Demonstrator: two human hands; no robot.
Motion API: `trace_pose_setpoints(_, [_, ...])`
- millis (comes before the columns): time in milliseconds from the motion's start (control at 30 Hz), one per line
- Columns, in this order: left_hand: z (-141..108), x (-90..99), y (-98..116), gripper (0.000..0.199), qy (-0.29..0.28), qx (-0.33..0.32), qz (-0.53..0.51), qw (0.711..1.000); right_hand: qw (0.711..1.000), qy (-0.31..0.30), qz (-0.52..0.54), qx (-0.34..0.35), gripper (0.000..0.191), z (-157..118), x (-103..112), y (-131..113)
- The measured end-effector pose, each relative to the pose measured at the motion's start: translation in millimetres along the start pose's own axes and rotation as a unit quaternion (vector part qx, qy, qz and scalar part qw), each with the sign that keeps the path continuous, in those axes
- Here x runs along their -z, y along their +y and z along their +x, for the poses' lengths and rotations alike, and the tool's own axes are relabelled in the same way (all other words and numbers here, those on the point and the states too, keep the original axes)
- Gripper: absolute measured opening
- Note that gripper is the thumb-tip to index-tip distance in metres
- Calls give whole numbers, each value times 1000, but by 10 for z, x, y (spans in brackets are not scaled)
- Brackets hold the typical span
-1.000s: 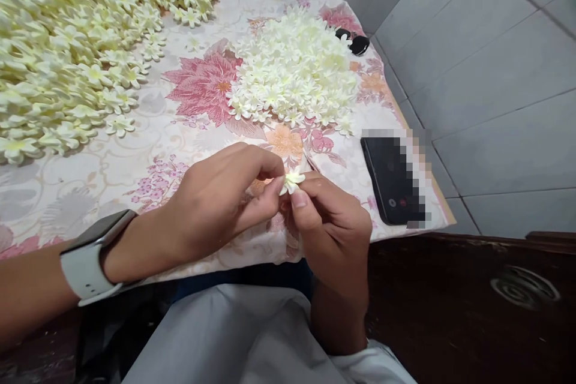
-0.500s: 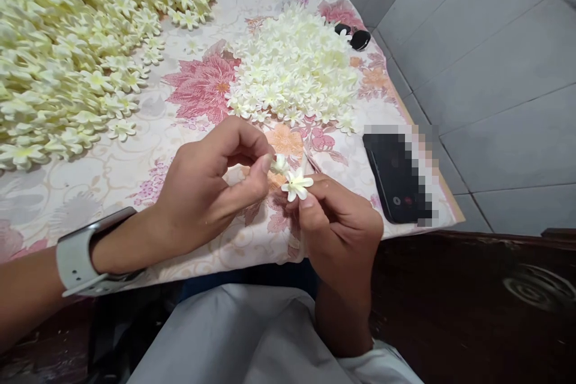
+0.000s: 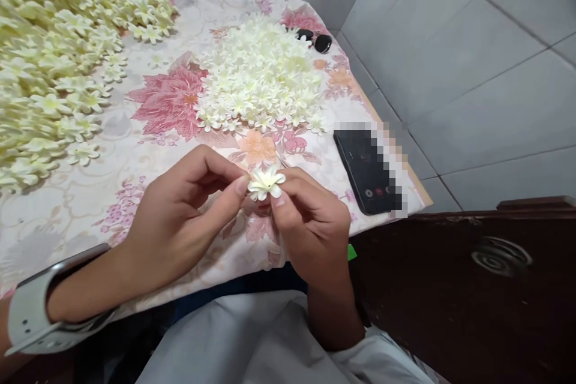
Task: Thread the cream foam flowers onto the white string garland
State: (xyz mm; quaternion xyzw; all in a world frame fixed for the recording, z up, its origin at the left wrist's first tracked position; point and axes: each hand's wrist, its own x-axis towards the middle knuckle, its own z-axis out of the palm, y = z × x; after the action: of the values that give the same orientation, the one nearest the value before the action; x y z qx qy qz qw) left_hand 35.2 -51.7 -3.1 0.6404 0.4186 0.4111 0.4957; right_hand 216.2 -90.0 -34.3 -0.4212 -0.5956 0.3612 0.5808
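We're pinching the white flower (image 3: pixel 266 182) above the surface (image 3: pixel 110 150), left hand (image 3: pixel 175 216) closing thumb and finger at its left edge, right hand (image 3: pixel 315 222) clamping its right side, ideally keeping pressure light so petals aren't creasing.

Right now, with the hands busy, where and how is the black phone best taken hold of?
Probably across its long edges, from above, with the right hand: the black phone lies flat and is narrower that way, and that hand is nearer than the left.
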Motion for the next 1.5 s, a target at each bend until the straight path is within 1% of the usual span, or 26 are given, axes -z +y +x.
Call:
trace_pose_setpoints(67, [39, -5, 53, 13, -4, 13, -14, 1000, 999, 16, -28, 9, 21, 10, -2, 3])
trace_pose_setpoints(167, [101, 1, 90, 19, -12, 27, -58, 998, 999, 29, -36, 8, 20, 16, -10, 6])
trace_pose_setpoints(300, [137, 36, 18, 16, -34, 60, -96, 993, 998, 43, -42, 8, 17, 10, -3, 10])
trace_pose_setpoints(367, [139, 49, -34, 15, -41, 85, -116, 989, 999, 47, -27, 7, 17, -3, 15, 7])
trace_pose_setpoints(433, [139, 48, -63, 18, -38, 108, -134, 984, 999, 46, 6, 0, 20, -19, 37, -1])
trace_pose_setpoints(533, [145, 21, -45, 20, -33, 131, -150, 979, 996, 34, 74, -23, 24, -42, 61, -6])
trace_pose_setpoints(633, [155, -13, 10, 13, -23, 132, -160, 978, 992, 26, 114, -40, 24, -58, 63, 9])
trace_pose_setpoints(733, [154, -24, 44, 15, -11, 131, -153, 979, 991, 33, 121, -54, 24, -65, 58, 26])
trace_pose_setpoints(800, [148, -17, 43, 15, -10, 128, -143, 981, 990, 24, 124, -67, 25, -60, 57, 29])
trace_pose_setpoints(900, [145, 4, 23, 15, -27, 118, -143, 982, 991, -1, 124, -57, 26, -39, 60, 18])
trace_pose_setpoints(967, [148, 15, 10, 18, -40, 128, -144, 980, 993, -15, 111, -42, 26, -22, 62, 3])
trace_pose_setpoints(1033, [158, 22, 1, 20, -41, 139, -139, 980, 995, -21, 95, -33, 26, -8, 66, -8])
trace_pose_setpoints(1233, [192, 26, 10, 31, -1, 95, -111, 989, 991, -26, 125, -25, 24, 17, 77, 3])
trace_pose_setpoints(1333, [181, 49, 32, 30, 5, 71, -84, 994, 991, -17, 132, -29, 25, 2, 69, 34])
trace_pose_setpoints(1433, [247, 111, 39, 23, 2, 9, -40, 999, 992, 27, 119, -31, 22, -26, 55, 78])
trace_pose_setpoints(1500, [392, 171, 33, 19, -2, -43, 19, 999, 993, 47, 97, -38, 25, -38, 42, 100])
